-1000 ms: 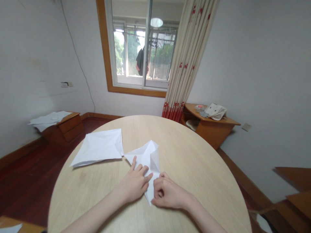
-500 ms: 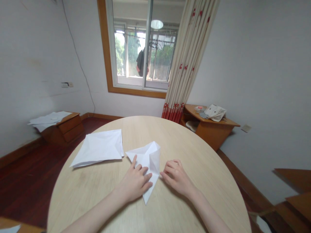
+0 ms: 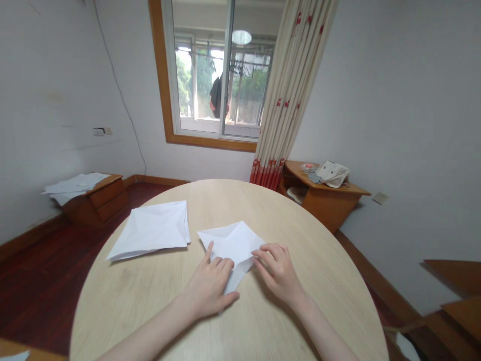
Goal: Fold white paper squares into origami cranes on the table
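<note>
A partly folded sheet of white paper [image 3: 235, 243] lies on the round table in front of me, its top corner pointing toward the window. My left hand [image 3: 212, 283] rests on its lower left part, index finger stretched out and thumb apart, covering some of the sheet. At the paper's right side, my right hand [image 3: 276, 268] pinches the edge or flap between thumb and fingers. The exact fold under the fingertips is hidden.
A stack of white paper [image 3: 158, 228] sits on the left of the round wooden table [image 3: 293, 220]. Beyond the table stand a low drawer unit [image 3: 108, 193] with papers on it and a corner cabinet [image 3: 326, 205] carrying a cloth bag [image 3: 332, 174]. A curtain [image 3: 287, 100] hangs beside the window.
My right hand has moved up and taken the paper's right side, which now spreads further right. The raised fold there looks flatter. My left hand stays on the sheet, thumb lower.
</note>
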`<state>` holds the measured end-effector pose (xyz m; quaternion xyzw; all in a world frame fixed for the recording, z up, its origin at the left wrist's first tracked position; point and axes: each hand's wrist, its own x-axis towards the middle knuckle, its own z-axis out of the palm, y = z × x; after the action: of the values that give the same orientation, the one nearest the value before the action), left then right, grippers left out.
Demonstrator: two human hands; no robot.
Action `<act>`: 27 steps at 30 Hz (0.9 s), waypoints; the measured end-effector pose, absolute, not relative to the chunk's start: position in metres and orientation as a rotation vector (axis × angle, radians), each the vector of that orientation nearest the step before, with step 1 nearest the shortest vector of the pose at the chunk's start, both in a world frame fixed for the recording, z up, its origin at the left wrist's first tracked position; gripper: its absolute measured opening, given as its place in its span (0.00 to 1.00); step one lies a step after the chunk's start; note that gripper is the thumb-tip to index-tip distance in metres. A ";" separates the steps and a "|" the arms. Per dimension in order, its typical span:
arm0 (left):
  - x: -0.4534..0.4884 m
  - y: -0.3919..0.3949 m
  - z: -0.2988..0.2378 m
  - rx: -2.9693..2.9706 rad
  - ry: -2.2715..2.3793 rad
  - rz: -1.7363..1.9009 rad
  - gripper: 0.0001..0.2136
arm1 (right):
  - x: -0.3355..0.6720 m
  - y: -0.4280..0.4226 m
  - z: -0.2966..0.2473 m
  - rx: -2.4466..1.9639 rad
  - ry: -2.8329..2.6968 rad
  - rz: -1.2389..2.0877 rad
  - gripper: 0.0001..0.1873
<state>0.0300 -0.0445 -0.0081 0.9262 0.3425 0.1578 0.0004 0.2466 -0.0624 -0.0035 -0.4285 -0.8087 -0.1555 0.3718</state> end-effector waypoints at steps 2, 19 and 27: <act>0.030 -0.045 -0.008 2.900 1.048 0.486 0.17 | 0.247 -0.063 -0.003 -1.103 -2.072 -0.416 0.08; 0.027 -0.048 -0.004 2.878 0.897 0.481 0.13 | 0.257 -0.062 0.003 -1.350 -2.278 -0.159 0.09; 0.027 -0.047 -0.005 2.865 0.810 0.535 0.27 | 0.265 -0.060 0.003 -1.465 -2.314 0.038 0.09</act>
<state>0.0271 -0.0473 -0.0054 0.9455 0.2672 0.1766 0.0585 0.2647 -0.0596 0.0026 -0.5239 -0.8278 0.0134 0.2000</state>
